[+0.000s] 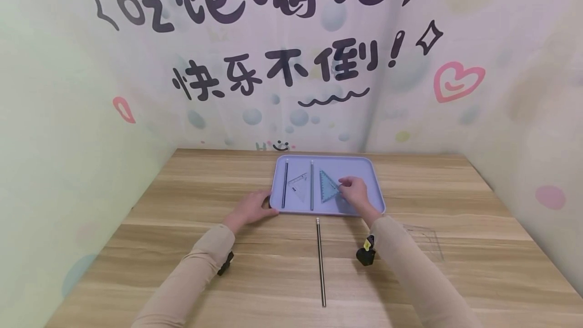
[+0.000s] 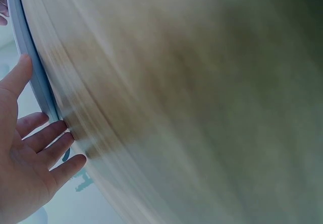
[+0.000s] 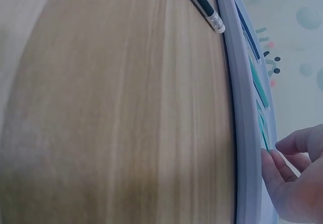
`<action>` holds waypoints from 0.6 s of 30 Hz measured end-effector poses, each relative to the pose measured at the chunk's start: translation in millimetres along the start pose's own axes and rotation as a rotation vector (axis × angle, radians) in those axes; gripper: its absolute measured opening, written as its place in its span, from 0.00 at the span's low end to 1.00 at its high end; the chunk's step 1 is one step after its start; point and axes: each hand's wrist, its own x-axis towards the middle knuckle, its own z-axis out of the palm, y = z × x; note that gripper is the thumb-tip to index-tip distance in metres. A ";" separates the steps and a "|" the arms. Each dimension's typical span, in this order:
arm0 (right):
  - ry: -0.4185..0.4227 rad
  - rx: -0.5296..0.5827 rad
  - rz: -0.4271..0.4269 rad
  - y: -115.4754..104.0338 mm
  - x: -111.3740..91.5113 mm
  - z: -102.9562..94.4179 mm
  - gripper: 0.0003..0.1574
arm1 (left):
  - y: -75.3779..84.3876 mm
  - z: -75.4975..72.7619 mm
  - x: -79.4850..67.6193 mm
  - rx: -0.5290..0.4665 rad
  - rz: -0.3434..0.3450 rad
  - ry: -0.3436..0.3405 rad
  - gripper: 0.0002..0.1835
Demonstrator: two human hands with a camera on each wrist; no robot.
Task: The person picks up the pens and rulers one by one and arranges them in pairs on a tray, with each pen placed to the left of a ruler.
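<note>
Lavender tray point(image 1: 352, 165): two pencils point(image 1: 311, 186), two set squares point(image 1: 327, 190).

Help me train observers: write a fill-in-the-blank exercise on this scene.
The tray holds ____ pencils.
Outside it, the number of pencils on the table is ____.
The left hand is at the tray's ____ end.
Of the clear set square and the blue set square, the right hand is nearer the ____ one.
Missing words: two; one; left; blue.

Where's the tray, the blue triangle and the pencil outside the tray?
Tray point(image 1: 357, 167): head view, bare floor near the far side.
Blue triangle point(image 1: 328, 189): head view, its middle.
Pencil point(image 1: 321, 262): head view, middle of its shaft.
</note>
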 end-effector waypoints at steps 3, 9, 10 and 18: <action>0.008 -0.022 -0.020 -0.2 -0.6 0.9 0.19 | -0.5 0.3 -0.1 -0.002 0.001 0.004 0.34; 0.021 -0.038 -0.057 -0.8 -0.6 2.8 0.19 | 0.0 0.7 -0.5 -0.011 -0.003 -0.002 0.34; 0.022 -0.043 -0.062 -0.9 -0.6 2.8 0.19 | 0.1 0.7 -0.4 -0.009 -0.002 -0.003 0.34; -0.003 -0.182 -0.234 -5.4 -3.4 -0.4 0.21 | -0.1 0.0 -1.1 -0.014 0.002 0.009 0.33</action>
